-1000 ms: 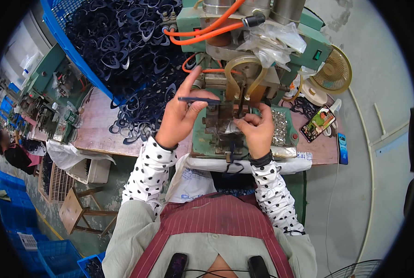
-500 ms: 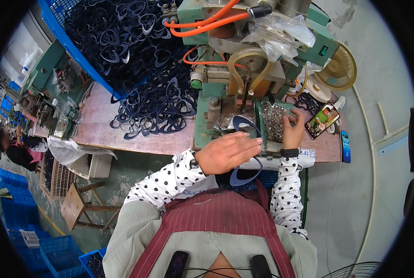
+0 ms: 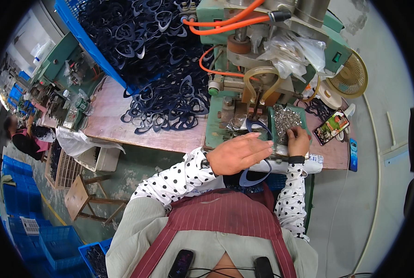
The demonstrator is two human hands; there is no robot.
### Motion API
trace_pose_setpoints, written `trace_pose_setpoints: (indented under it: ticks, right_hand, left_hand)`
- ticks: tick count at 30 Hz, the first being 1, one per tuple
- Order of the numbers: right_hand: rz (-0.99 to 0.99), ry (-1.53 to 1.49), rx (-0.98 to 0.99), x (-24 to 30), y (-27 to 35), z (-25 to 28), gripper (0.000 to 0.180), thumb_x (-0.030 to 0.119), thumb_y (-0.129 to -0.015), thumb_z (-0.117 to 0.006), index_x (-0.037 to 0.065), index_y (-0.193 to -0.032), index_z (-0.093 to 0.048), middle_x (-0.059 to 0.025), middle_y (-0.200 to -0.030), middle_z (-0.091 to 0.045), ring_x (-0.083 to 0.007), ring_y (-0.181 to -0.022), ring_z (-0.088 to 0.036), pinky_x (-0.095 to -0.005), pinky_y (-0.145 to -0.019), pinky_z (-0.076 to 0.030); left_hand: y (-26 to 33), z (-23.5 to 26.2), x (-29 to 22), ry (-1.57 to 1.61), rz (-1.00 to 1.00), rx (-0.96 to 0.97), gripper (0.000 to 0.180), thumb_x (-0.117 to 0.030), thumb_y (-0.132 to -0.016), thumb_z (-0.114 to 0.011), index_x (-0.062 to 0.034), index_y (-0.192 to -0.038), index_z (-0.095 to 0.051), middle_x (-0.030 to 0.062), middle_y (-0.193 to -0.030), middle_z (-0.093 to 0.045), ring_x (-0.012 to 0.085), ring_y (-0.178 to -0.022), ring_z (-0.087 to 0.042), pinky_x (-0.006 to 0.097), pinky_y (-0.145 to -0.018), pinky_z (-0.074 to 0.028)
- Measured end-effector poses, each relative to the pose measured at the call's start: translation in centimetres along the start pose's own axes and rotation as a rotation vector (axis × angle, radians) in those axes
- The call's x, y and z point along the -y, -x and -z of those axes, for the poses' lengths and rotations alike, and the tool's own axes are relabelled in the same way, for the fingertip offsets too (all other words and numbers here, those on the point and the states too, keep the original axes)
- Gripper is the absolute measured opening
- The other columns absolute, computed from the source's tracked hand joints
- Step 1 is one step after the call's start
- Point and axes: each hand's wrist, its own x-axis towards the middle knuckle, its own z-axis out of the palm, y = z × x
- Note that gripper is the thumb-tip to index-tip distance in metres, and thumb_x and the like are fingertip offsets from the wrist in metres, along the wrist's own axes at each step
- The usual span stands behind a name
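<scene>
Plainly, left hand (image 3: 239,155) straight-fingered over navy strap (image 3: 249,183); right hand (image 3: 299,142) curled at metal bits (image 3: 286,119); cannot tell either grip's closure.

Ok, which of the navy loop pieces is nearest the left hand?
The lone navy loop piece partly covered by the left hand, showing above and below it; the heaped loops lie farther off, in and beside the blue crate.

The head view looks from above through a wide fisheye lens, facing down and forward. The apron (image 3: 221,211) fills the lower center at close range; the counter (image 3: 163,141) and machine (image 3: 244,60) lie beyond it, also near. The floor (image 3: 141,162) is farther off, and straight edges bend toward the dark round rim.
</scene>
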Motion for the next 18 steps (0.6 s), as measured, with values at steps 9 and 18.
trace_pose_setpoints:
  ticks: [9,18]
  right_hand:
    - [-0.130,-0.114,-0.087,0.6,0.2,0.1,0.015,0.021,-0.082,-0.070,0.007,-0.087,-0.070,-0.0120,-0.081,-0.069,-0.0299,-0.074,-0.065,-0.0383,-0.068,-0.050]
    - [-0.041,-0.149,-0.125,-0.1,0.2,-0.2,0.012,0.018,-0.082,-0.070,0.009,-0.089,-0.072,-0.0117,-0.084,-0.070,-0.0295,-0.077,-0.065,-0.0376,-0.070,-0.050]
  left_hand:
    - [5.6,6.5,8.2,-0.462,0.151,-0.158,0.019,-0.015,-0.079,-0.061,-0.0118,-0.096,-0.068,0.0020,-0.110,-0.064,0.0229,-0.096,-0.058,0.037,-0.079,-0.044]
    - [9.1,7.1,17.1,-0.864,0.386,0.489,0.012,-0.018,-0.078,-0.059,-0.0161,-0.082,-0.071,0.0015,-0.098,-0.055,0.0212,-0.104,-0.047,0.041,-0.090,-0.036]
